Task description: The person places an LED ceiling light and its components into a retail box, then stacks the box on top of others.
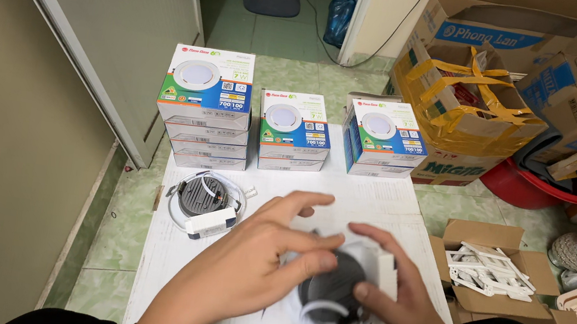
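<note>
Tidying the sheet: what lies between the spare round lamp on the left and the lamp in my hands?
Head view: only your left hand lies between spare lamp and held lamp.

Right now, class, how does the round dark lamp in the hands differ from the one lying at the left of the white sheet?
The held lamp is gripped by the left hand and right hand and partly hidden; the lying lamp is untouched, in full view, its small white box beside it. The held lamp is nearer the camera. Both are round, dark, with white wires.

I count two round dark downlights: one [202, 195] lying loose on the white sheet [374, 196], one [332, 288] between my two hands. Three stacks of retail boxes stand behind: four boxes [204, 109], two [294, 131], two [384, 138], eight altogether.
</note>
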